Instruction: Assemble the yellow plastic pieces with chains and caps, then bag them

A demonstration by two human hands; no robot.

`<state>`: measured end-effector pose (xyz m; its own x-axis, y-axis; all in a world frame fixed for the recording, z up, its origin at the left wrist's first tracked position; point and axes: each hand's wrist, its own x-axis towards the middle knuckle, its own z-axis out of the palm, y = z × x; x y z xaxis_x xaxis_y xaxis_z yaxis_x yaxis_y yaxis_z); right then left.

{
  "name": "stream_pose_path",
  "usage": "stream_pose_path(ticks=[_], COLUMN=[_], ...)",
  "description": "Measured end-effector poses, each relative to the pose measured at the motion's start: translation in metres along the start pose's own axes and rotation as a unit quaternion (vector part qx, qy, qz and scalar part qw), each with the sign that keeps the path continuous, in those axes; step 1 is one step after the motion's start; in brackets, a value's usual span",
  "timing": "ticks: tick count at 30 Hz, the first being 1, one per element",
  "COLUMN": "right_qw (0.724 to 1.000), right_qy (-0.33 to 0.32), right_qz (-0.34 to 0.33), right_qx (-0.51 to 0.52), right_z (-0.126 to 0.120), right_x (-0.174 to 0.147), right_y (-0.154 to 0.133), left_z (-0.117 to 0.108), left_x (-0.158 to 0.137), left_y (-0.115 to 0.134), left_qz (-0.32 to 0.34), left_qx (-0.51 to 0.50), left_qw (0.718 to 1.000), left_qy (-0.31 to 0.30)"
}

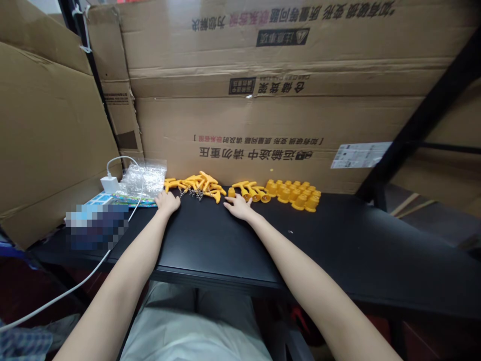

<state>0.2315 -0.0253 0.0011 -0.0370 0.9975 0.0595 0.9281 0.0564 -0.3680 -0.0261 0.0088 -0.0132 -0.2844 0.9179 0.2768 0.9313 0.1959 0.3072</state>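
Observation:
My left hand rests at the left end of a pile of yellow corkscrews, its fingers stretched forward beside the nearest handles. The corkscrews have T-shaped handles and silvery metal spirals. My right hand lies on the black table with fingers spread, just in front of a single yellow cup-shaped piece; I cannot tell whether it touches it. Right behind that hand is a row of corkscrews with bell-shaped yellow cups fitted on them. Further right, several loose yellow cups stand in rows.
A large cardboard sheet closes off the back of the black table. At left are a clear plastic bag, a white charger and its cable, which runs over the table edge. A dark shelf post stands at right.

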Motion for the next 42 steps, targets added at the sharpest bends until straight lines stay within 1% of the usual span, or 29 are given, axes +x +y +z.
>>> stream_pose_path(ticks=[3,5,9,13,17,29,37,42], right_qw=[1.000,0.999,0.999,0.999,0.999,0.999,0.999,0.999], right_qy=[-0.009,-0.017,-0.026,-0.027,-0.027,-0.017,-0.021,-0.009], right_qz=[0.000,-0.004,-0.005,-0.006,-0.005,-0.013,-0.018,-0.028], right_qx=[-0.015,-0.027,-0.037,-0.034,-0.035,-0.033,-0.022,-0.015], right_z=[-0.002,-0.003,-0.002,-0.002,-0.002,0.001,0.000,0.000], right_x=[-0.003,-0.004,-0.005,-0.005,-0.004,-0.002,-0.003,-0.002], right_y=[0.000,-0.001,-0.002,-0.002,-0.001,0.001,0.000,0.001], left_z=[0.001,0.002,0.000,-0.007,-0.012,-0.019,-0.022,-0.024], left_x=[0.001,0.003,0.006,0.006,0.003,0.005,0.002,0.002], left_y=[0.000,-0.001,-0.004,-0.005,-0.002,-0.001,0.004,0.008], left_qz=[0.004,0.011,0.030,0.044,0.073,0.087,0.136,0.185], left_qx=[0.014,0.010,-0.032,-0.071,-0.114,-0.191,-0.235,-0.264], left_qw=[1.000,0.999,0.994,0.989,0.979,0.965,0.944,0.926], left_qy=[0.011,0.037,0.100,0.118,0.151,0.158,0.188,0.193])
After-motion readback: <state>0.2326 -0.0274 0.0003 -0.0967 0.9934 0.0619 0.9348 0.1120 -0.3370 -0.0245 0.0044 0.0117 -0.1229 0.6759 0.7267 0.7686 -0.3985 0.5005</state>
